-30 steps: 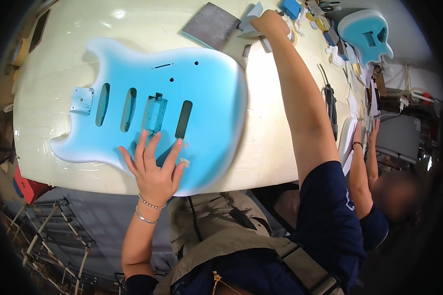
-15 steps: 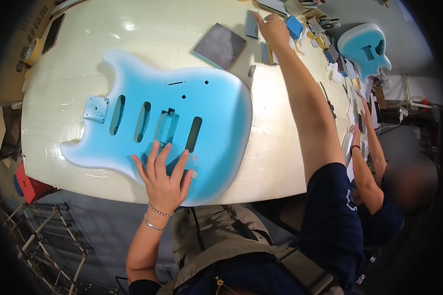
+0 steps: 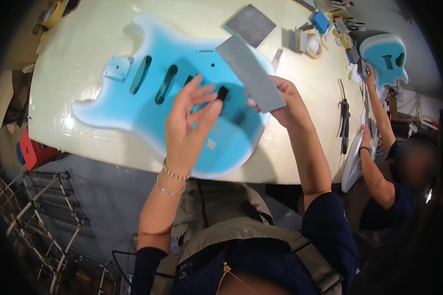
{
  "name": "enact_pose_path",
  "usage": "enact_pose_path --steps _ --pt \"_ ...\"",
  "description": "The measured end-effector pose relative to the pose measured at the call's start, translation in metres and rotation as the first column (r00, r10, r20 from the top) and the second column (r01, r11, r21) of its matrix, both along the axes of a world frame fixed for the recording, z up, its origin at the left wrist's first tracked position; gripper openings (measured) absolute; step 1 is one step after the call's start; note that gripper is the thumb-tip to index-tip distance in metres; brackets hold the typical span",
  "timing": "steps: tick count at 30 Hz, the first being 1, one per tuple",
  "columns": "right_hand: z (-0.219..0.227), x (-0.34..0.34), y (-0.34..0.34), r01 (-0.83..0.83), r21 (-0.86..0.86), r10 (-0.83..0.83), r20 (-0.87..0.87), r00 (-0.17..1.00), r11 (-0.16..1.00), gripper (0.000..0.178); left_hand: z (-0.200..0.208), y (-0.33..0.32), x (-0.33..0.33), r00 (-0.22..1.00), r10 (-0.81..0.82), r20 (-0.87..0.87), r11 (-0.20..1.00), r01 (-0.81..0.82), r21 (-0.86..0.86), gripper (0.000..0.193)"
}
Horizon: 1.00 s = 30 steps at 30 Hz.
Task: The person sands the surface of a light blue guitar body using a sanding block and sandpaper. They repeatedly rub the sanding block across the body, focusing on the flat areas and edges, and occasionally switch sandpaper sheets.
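Observation:
A light-blue electric guitar body (image 3: 152,105) with white fading edges lies flat on the table. Slots, cavities and small holes are cut into its face. My right hand (image 3: 291,105) grips the lower end of a stiff grey rectangular sanding pad (image 3: 248,71), held up over the body's right side. Over the middle of the body my left hand (image 3: 187,115) is raised, fingers apart and holding nothing, hiding part of the cavities. A square dark-grey pad (image 3: 250,25) lies just beyond the body.
Tape rolls, a blue block (image 3: 320,22) and small tools crowd the table's far right. A black cable-like tool (image 3: 345,120) lies near the right edge. At right, a co-worker's hands are near a white board; another blue body (image 3: 385,58) stands behind. A red box (image 3: 37,150) sits at left.
My right hand has come back from the far side of the table with the grey sanding pad. My left hand has lifted off the guitar body. The whole view has shifted.

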State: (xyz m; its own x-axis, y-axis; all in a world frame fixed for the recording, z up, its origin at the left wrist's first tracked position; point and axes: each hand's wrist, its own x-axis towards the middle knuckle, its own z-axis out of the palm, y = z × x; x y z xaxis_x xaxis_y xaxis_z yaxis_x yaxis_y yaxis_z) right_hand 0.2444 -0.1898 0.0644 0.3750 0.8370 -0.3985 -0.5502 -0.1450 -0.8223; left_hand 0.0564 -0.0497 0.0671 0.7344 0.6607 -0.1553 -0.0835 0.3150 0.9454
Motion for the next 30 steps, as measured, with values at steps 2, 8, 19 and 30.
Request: enact_pose_path --steps 2,8,19,30 --pt "0.003 -0.032 -0.015 -0.062 -0.051 0.063 0.021 0.998 0.997 0.030 0.005 -0.002 0.013 0.998 -0.060 0.036 0.985 0.065 -0.160 0.047" --pt "-0.004 -0.095 -0.038 -0.161 0.191 0.210 -0.272 0.939 0.968 0.079 -0.004 -0.016 -0.024 0.924 -0.329 -0.192 0.944 0.319 -0.081 0.024" --pt "-0.001 -0.120 -0.059 0.212 -0.343 0.344 0.938 0.032 0.915 0.062 -0.028 -0.018 -0.071 0.919 0.027 -0.393 0.231 0.377 0.897 0.031" --pt "-0.033 -0.108 -0.024 0.093 -0.289 0.298 0.832 -0.469 0.953 0.047 -0.081 0.026 -0.063 0.820 0.492 -0.292 0.170 0.238 0.956 0.043"
